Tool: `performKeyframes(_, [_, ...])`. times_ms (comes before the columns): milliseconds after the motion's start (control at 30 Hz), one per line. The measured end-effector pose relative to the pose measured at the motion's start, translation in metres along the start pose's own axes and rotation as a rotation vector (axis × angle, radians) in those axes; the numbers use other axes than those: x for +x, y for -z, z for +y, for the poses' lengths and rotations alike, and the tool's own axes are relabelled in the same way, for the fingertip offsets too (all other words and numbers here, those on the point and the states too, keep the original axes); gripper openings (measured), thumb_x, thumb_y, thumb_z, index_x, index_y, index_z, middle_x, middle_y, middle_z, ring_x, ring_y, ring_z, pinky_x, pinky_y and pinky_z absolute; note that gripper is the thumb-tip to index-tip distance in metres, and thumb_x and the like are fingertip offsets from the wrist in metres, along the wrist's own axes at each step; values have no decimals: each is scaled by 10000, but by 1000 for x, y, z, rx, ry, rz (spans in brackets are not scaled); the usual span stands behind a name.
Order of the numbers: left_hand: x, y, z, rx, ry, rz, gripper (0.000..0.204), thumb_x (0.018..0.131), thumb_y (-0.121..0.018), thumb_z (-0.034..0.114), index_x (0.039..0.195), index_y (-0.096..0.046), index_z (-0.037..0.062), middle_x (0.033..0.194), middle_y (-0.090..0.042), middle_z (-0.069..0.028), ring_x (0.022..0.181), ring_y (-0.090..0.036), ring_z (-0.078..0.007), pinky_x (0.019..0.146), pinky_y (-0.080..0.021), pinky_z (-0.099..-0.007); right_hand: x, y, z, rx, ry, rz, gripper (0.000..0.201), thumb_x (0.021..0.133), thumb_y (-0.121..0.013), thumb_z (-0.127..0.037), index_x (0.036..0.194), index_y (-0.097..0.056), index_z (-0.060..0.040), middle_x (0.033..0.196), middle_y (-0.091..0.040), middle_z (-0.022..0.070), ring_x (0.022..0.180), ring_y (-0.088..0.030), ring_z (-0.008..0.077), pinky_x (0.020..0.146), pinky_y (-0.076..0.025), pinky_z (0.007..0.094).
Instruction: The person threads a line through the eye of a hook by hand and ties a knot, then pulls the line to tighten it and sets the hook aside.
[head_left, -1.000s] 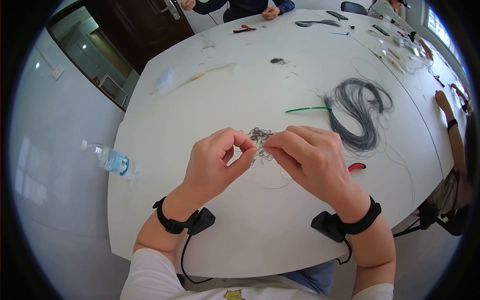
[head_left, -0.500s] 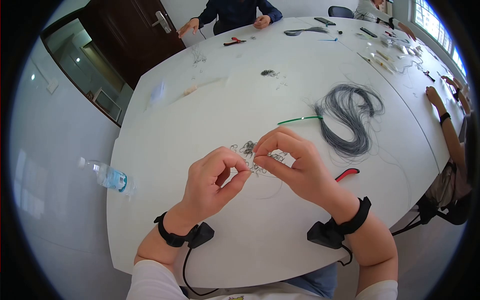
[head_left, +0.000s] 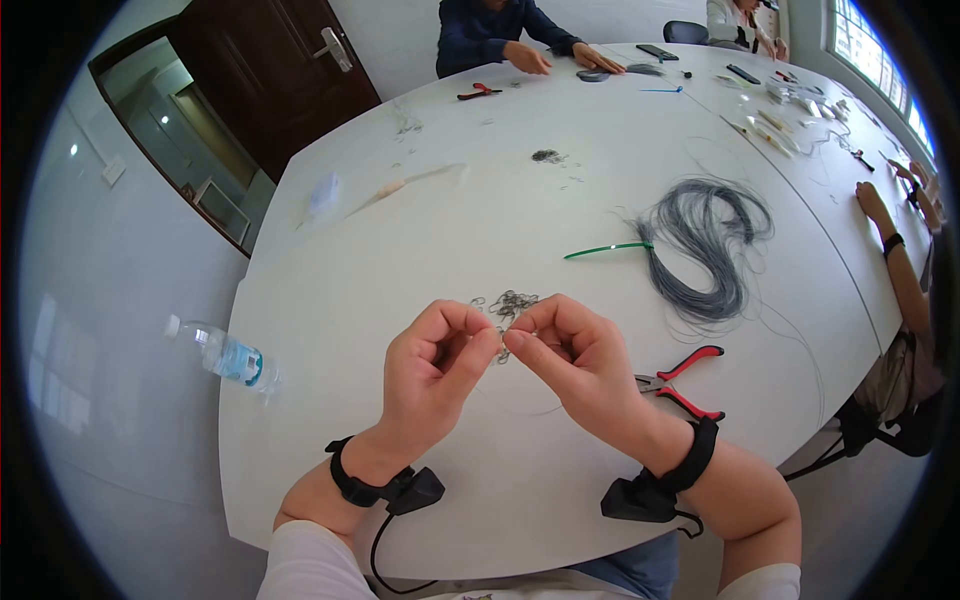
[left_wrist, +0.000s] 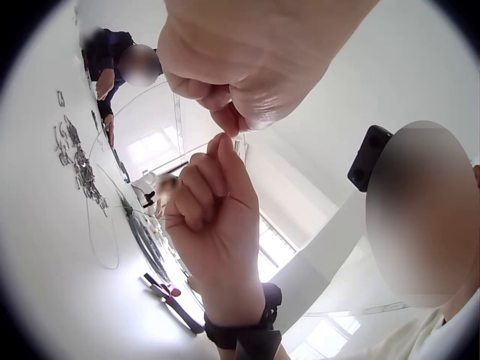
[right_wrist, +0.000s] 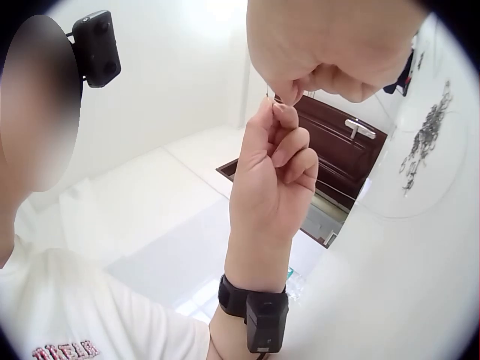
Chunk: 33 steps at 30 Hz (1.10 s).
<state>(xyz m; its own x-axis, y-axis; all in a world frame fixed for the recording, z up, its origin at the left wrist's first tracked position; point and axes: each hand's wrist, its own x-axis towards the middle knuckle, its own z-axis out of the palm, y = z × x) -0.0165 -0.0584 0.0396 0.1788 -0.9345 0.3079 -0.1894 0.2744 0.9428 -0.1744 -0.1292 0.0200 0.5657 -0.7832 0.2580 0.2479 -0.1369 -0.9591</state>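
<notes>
My left hand [head_left: 428,375] and right hand [head_left: 600,385] meet fingertip to fingertip above the table, thumb and forefinger pinched on each. A thin strand of line shows between the fingertips in the right wrist view. More of this thin line [right_wrist: 397,217] hangs in a loose loop near the table. I cannot tell whether a small hook is also in the pinch. Just beyond the fingertips lies a pile of small metal hooks [head_left: 513,303], partly hidden by the hands. Red-handled pliers [head_left: 700,357] lie spread beside my right hand.
A grey bundle of line [head_left: 690,285] with a green tie [head_left: 605,250] lies at the right. Left, a water bottle [head_left: 235,360] lies on its side. Another small dark pile [head_left: 547,156] sits farther off. Across the table, a person [head_left: 500,40] reaches toward a second bundle.
My right fingertips have come down and in to meet the left ones; they were apart half a second ago. The pliers show fully now. The person opposite has moved their hands rightward.
</notes>
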Motion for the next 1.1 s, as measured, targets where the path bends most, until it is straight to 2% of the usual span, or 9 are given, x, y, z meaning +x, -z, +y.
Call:
performKeyframes(33, [1, -2, -1, -34, -11, 40, 92, 954, -628, 106, 976, -577, 33, 772, -572, 64, 630, -420, 16, 557, -334, -158, -1, -2, 1, -3, 18, 29, 121, 917, -655, -115, 869, -600, -19, 586, -387, -64, 557, -319, 26, 497, -249, 230])
performKeyframes(267, [3, 3, -7, 52, -28, 95, 74, 934, -645, 92, 930, -593, 40, 725, -537, 79, 593, -390, 18, 525, -314, -166, -6, -7, 1, -263, 253, 119, 88, 838, -710, -37, 830, -623, -44, 561, -379, -9, 484, -310, 73, 456, -261, 255])
performKeyframes(367, [3, 7, -6, 225, -58, 69, 38, 949, -605, 59, 949, -579, 31, 817, -606, 25, 698, -506, -3, 626, -401, -161, -7, -8, 1, -360, 324, 159, 98, 815, -715, -13, 824, -628, -57, 579, -459, 10, 466, -369, 92, 445, -309, 255])
performKeyframes(567, [10, 11, -1, 453, -224, 139, 63, 907, -643, 40, 873, -590, 38, 750, -580, 55, 571, -368, 16, 505, -310, -165, -5, -7, 3, -556, 558, 126, 128, 767, -719, 6, 813, -633, -78, 673, -598, 22, 466, -498, 145, 443, -405, 260])
performKeyframes(700, [14, 10, 0, 630, -396, 149, 99, 834, -679, -8, 842, -592, 39, 733, -578, 33, 525, -347, -14, 465, -288, -193, -3, -3, -1, -662, 652, 116, 132, 763, -719, -9, 811, -622, -85, 658, -570, 17, 475, -512, 166, 437, -411, 279])
performKeyframes(767, [15, 10, -2, 700, -453, 134, 122, 806, -690, -26, 838, -592, 40, 732, -583, 20, 514, -351, -27, 457, -289, -200, 2, 6, -6, -821, 783, 69, 133, 766, -715, -23, 810, -608, -89, 645, -531, 15, 495, -528, 168, 430, -402, 287])
performKeyframes(867, [15, 8, -3, 766, -590, 55, 164, 764, -705, -53, 835, -589, 39, 746, -605, -18, 505, -405, -70, 450, -321, -219, 6, 17, -14, -871, 826, 66, 139, 768, -707, -15, 807, -596, -89, 637, -499, 16, 507, -531, 159, 431, -395, 291])
performKeyframes(933, [15, 8, 2, 863, -617, -31, 167, 759, -739, 9, 826, -601, 75, 762, -652, -34, 595, -626, -180, 488, -466, -261, 7, 21, -20, -878, 819, 66, 132, 771, -706, -19, 812, -602, -89, 649, -516, 15, 514, -538, 162, 438, -401, 290])
performKeyframes(1100, [16, 6, -2, 803, -697, -90, 191, 743, -743, -25, 829, -595, 60, 764, -646, -48, 571, -592, -169, 482, -446, -256, 8, 24, -22, -750, 748, 46, 111, 785, -710, -27, 834, -629, -85, 688, -575, 21, 533, -555, 177, 462, -421, 276])
